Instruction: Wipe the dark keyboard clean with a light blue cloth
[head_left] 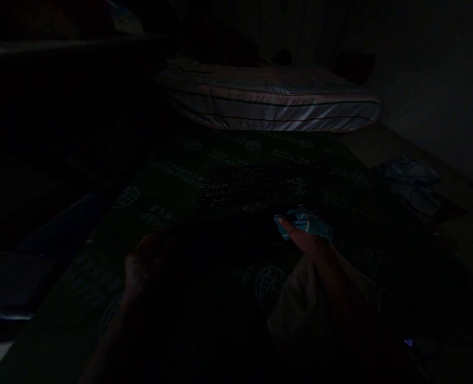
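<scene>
The room is very dark. My right hand (300,237) is low at centre right, its fingers closed around a crumpled light blue cloth (309,221) held just above a dark green mat (204,176) printed with pale globe marks and text. My left hand (142,264) is a dim shape at lower left, over the same mat, beside a dark mass that I cannot make out. Its fingers are lost in shadow. A dark patch with small glints lies on the mat ahead of both hands.
A thick striped mattress (276,104) lies on the floor beyond the mat. A pale wall (440,96) rises at right. Bluish crumpled fabric (412,181) sits on the bare floor at right. Dark furniture fills the left side.
</scene>
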Available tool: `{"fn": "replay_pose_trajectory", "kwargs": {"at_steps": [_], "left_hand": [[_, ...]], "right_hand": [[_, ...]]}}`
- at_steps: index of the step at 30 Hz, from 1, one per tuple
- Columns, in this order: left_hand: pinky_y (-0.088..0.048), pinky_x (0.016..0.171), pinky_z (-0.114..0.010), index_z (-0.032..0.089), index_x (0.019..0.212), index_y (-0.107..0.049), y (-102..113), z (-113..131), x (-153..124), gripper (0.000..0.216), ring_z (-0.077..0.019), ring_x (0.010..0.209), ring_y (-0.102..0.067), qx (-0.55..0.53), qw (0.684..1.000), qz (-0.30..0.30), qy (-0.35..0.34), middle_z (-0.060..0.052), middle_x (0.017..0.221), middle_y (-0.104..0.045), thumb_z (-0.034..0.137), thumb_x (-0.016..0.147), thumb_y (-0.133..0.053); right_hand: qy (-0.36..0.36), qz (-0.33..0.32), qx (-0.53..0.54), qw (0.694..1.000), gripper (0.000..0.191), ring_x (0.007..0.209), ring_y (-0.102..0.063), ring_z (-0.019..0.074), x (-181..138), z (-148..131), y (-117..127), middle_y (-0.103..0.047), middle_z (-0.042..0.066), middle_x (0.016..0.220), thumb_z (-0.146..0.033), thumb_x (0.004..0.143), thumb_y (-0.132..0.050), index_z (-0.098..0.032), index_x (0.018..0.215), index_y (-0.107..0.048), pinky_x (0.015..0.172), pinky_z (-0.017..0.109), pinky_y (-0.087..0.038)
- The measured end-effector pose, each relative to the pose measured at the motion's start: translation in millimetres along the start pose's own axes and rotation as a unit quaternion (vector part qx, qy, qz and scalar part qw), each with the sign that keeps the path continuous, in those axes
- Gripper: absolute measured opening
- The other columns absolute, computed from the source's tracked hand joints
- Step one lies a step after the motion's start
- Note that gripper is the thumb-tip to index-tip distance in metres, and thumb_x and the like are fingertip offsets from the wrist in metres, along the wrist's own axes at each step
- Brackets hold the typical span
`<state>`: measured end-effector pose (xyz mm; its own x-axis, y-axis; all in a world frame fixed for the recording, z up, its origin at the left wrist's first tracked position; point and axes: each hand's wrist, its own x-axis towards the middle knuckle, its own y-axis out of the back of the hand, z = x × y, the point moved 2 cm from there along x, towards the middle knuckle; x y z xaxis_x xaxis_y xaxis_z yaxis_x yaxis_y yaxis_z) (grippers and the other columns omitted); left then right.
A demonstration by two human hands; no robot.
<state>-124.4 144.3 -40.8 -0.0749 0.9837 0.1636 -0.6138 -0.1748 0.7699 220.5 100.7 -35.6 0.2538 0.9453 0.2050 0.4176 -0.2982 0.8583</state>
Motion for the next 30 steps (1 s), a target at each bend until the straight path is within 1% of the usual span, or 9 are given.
{"fn": "replay_pose_trajectory", "kwargs": {"at_steps": [3,5,8,11,14,18,25,28,30], "left_hand": [[-0.053,0.089,-0.038,0.018,0.11,-0.063,-1,-12,2,0.053,-0.0277,0.101,-0.062,-0.04,0.999,-0.017,0.015,-0.008,0.115,-0.065,0.055,0.075,-0.051],[-0.053,0.089,-0.04,0.019,0.111,-0.063,-3,-15,3,0.053,-0.0283,0.1,-0.063,-0.056,0.998,-0.014,0.024,-0.008,0.116,-0.065,0.056,0.074,-0.052],[-0.053,0.089,-0.04,0.02,0.109,-0.064,-2,-13,3,0.051,-0.0279,0.1,-0.063,-0.053,0.998,-0.012,0.031,-0.006,0.114,-0.065,0.055,0.074,-0.052],[-0.051,0.093,-0.04,0.02,0.109,-0.064,1,-6,0,0.047,-0.0278,0.103,-0.062,-0.039,0.998,-0.017,0.04,-0.006,0.115,-0.065,0.051,0.075,-0.053],[-0.052,0.091,-0.039,0.02,0.112,-0.063,2,-2,-3,0.05,-0.0278,0.102,-0.062,-0.055,0.997,-0.023,0.045,-0.006,0.117,-0.064,0.052,0.076,-0.053],[-0.052,0.09,-0.042,0.018,0.112,-0.063,0,-5,-1,0.052,-0.0288,0.1,-0.062,-0.069,0.996,-0.016,0.058,-0.009,0.116,-0.064,0.052,0.075,-0.054],[-0.051,0.092,-0.042,0.02,0.109,-0.064,-4,-13,2,0.051,-0.0284,0.102,-0.062,-0.081,0.995,-0.013,0.057,-0.008,0.115,-0.065,0.055,0.073,-0.055],[-0.052,0.091,-0.04,0.018,0.109,-0.064,-4,-13,0,0.053,-0.0275,0.1,-0.063,-0.1,0.994,-0.002,0.054,-0.009,0.113,-0.065,0.055,0.072,-0.056],[-0.052,0.091,-0.039,0.019,0.107,-0.065,-3,-10,-1,0.048,-0.0273,0.101,-0.063,-0.093,0.995,0.001,0.042,-0.008,0.112,-0.066,0.052,0.073,-0.055]], "right_hand": [[-0.01,0.016,0.004,1.0,0.032,0.076,-0.066,0.0216,0,-1,3,-0.073,0.008,0.083,-0.047,0.085,-0.054,-0.022,0.072,-0.07,0.073,0.033,-0.049],[-0.008,0.005,0.01,1.0,0.032,0.074,-0.066,0.0216,0,-1,3,-0.073,0.008,0.08,-0.047,0.085,-0.054,-0.022,0.07,-0.07,0.072,0.033,-0.05],[0.001,-0.009,0.015,1.0,0.032,0.073,-0.067,0.0217,-3,0,3,-0.073,0.006,0.077,-0.047,0.084,-0.055,-0.024,0.067,-0.069,0.072,0.033,-0.051],[-0.01,0.008,0.026,1.0,0.03,0.079,-0.068,0.0233,-6,5,4,-0.074,0.006,0.082,-0.05,0.081,-0.058,-0.025,0.07,-0.07,0.077,0.036,-0.051],[-0.012,0.011,0.03,0.999,0.029,0.081,-0.069,0.0245,-6,7,3,-0.074,0.007,0.084,-0.049,0.081,-0.058,-0.025,0.071,-0.07,0.08,0.038,-0.052],[-0.012,0.013,0.021,1.0,0.029,0.078,-0.069,0.0244,-5,7,3,-0.074,0.009,0.084,-0.049,0.08,-0.058,-0.024,0.071,-0.07,0.077,0.038,-0.053],[-0.005,-0.003,0.038,0.999,0.033,0.087,-0.068,0.0265,-10,12,4,-0.074,0.008,0.088,-0.053,0.081,-0.057,-0.024,0.076,-0.072,0.087,0.043,-0.05],[-0.025,-0.013,0.045,0.999,0.031,0.083,-0.068,0.0256,-11,12,7,-0.074,0.008,0.087,-0.052,0.079,-0.058,-0.024,0.076,-0.072,0.081,0.041,-0.052],[-0.04,-0.029,0.05,0.998,0.031,0.076,-0.069,0.0244,-12,13,8,-0.074,0.007,0.08,-0.053,0.077,-0.059,-0.024,0.071,-0.071,0.074,0.038,-0.054]]}}
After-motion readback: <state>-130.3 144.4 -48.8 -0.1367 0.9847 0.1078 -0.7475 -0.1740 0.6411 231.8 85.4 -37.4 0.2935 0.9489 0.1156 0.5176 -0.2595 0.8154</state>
